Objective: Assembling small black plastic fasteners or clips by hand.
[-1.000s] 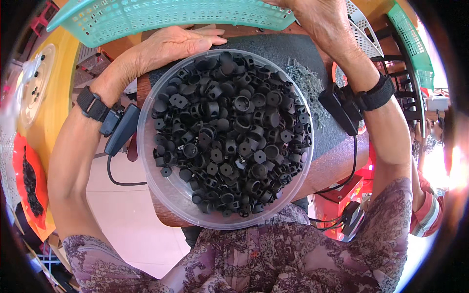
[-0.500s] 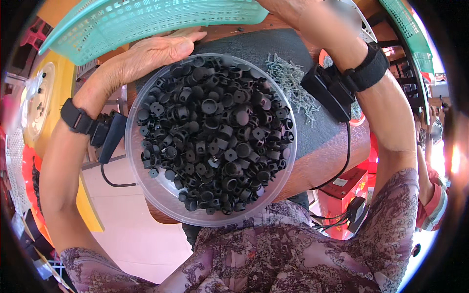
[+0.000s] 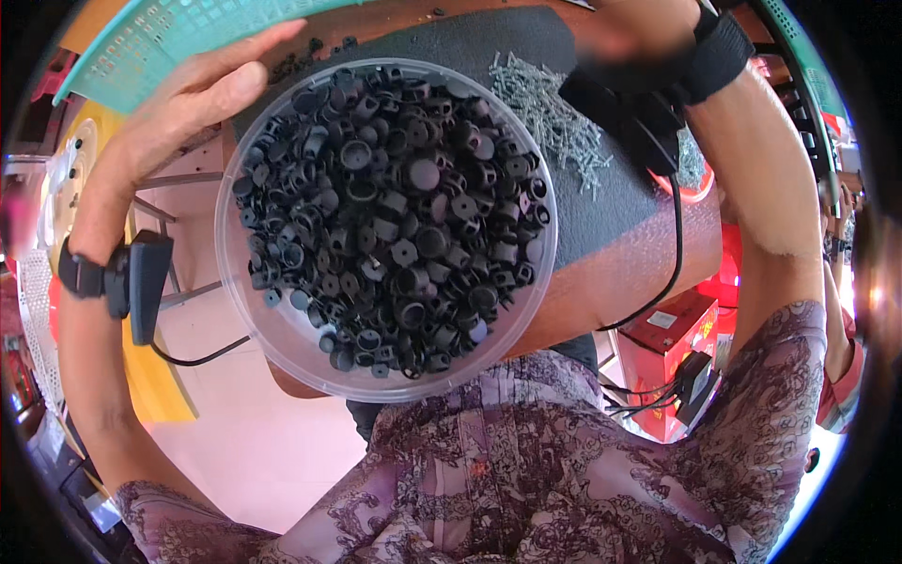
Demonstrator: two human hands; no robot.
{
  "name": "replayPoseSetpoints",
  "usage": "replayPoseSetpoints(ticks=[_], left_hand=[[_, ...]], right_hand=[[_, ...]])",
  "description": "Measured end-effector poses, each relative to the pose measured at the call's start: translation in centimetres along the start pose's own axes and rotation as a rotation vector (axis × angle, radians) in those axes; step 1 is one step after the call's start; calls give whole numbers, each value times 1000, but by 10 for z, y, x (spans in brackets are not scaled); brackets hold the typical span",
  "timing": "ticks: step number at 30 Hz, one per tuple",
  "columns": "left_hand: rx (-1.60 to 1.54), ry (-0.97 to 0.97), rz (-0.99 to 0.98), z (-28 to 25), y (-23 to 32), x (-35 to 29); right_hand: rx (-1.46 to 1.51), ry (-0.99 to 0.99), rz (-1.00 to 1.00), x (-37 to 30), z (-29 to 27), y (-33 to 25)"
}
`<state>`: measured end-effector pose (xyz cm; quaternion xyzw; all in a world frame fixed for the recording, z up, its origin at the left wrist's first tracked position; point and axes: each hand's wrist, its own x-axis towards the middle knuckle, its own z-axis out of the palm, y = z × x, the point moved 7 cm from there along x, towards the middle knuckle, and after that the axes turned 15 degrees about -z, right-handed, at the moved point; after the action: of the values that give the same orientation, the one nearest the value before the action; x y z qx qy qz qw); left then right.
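Note:
A round clear plastic tub (image 3: 246,320) heaped with small black plastic parts (image 3: 413,226) stands in front of me, close to my body. My left hand (image 3: 211,92) is open beside its far left rim, fingers stretched out toward the turquoise perforated basket (image 3: 178,47). The hand seems to hold nothing. My right hand (image 3: 639,33) is at the top edge beyond the tub, smeared and partly cut off, so its fingers do not show. Near that hand a pile of grey screws (image 3: 554,117) lies on a dark mat (image 3: 460,42).
A few black parts (image 3: 296,64) lie beyond the tub's rim. A red-orange container (image 3: 697,193) with grey screws is at the right, above a red box (image 3: 672,329). Cables run from both wrist devices. A yellow board (image 3: 155,376) stands at the left, and another person's arm (image 3: 839,348) at the far right.
The turquoise basket has shifted away and to the left. My left hand has moved left, off the tub's far rim, with its fingers stretched out. My right hand has dropped slightly nearer.

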<state>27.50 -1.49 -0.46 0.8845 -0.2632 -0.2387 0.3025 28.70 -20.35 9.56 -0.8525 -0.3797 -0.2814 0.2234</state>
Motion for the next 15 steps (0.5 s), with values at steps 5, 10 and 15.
replayPoseSetpoints(ticks=[5, 10, 15], left_hand=[[-202, 502, -95, -36, 23, -48], [750, 1133, 331, -47, 119, -70], [731, 997, 66, -50, 71, -26]], right_hand=[[101, -30, 43, 3, 14, 13], [-314, 69, -52, -8, 17, 21], [-118, 83, -84, -11, 9, 2]])
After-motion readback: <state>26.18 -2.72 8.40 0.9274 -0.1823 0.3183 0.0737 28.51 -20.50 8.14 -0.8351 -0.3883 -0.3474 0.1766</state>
